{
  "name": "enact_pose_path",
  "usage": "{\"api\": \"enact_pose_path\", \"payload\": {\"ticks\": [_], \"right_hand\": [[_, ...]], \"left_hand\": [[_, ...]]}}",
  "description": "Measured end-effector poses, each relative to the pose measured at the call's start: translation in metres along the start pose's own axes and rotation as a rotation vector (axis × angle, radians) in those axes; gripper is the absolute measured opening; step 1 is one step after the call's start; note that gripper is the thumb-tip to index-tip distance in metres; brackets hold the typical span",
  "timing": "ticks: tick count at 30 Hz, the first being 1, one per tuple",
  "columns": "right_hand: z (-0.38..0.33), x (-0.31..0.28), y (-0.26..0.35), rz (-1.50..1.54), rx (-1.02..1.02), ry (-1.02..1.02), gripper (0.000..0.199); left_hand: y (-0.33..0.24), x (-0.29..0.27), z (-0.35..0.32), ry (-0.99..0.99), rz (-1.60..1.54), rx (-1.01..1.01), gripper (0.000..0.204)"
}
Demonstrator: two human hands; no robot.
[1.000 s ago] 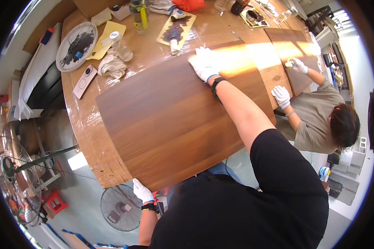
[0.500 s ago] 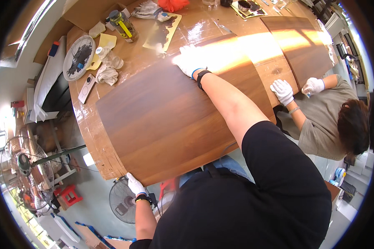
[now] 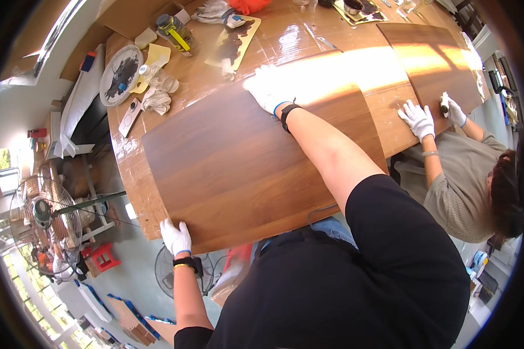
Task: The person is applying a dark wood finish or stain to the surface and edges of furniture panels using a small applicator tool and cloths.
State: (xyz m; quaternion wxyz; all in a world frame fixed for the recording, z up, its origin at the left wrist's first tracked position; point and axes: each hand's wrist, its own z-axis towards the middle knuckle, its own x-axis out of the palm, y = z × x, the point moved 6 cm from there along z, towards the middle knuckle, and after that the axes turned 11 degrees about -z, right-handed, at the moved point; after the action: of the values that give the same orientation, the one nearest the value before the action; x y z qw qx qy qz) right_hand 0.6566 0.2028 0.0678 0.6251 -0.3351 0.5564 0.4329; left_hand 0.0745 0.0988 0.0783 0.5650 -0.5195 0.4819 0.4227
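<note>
- Table, film-covered: under wood panel, showing past its left and far sides.
- Wood panel, large, brown: flat on table, glare across far right part.
- Co-worker, grey-green top: right of wood panel; one gloved hand rests fingers apart, other curls round small item, too small to name.
- Second panel, brown: right of wood panel, strip of table between.
- Standing fan: well left of wood panel, off table.
- Round white dish, dark smears: past far-left corner of wood panel.
- Yellow board, dark smears: beyond far edge of wood panel.
- Jar, dark lid, yellow label: also beyond far edge, left of yellow board.
- Right hand, white glove: on wood panel at far edge, palm down; glare washes out fingers, can't tell if spread or holding anything.
- Left hand, white glove: at near-left corner of wood panel, thumb spread from fingers.
- White cloth, crumpled: just off far-left corner of wood panel.
- Phone, pale: left of that corner, near white cloth.
</note>
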Motion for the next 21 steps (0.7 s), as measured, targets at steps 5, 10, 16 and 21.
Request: {"api": "enact_pose_path", "payload": {"ticks": [5, 10, 16, 21], "right_hand": [[0.005, 0.000, 0.006, -0.043, -0.134, 0.074, 0.053], [0.008, -0.003, -0.004, 0.054, -0.182, 0.175, 0.057], [-0.010, -0.006, -0.052, 0.140, 0.039, 0.059, 0.064], [-0.012, 0.012, -0.123, -0.006, 0.169, 0.161, 0.062]], "left_hand": [[-0.084, -0.005, 0.072, 0.149, -0.111, 0.070, 0.058], [-0.183, 0.029, 0.124, 0.300, -0.136, 0.142, 0.074], [-0.229, 0.066, 0.141, 0.199, 0.029, 0.027, 0.088], [-0.239, 0.073, 0.147, 0.167, 0.023, 0.037, 0.087]]}}
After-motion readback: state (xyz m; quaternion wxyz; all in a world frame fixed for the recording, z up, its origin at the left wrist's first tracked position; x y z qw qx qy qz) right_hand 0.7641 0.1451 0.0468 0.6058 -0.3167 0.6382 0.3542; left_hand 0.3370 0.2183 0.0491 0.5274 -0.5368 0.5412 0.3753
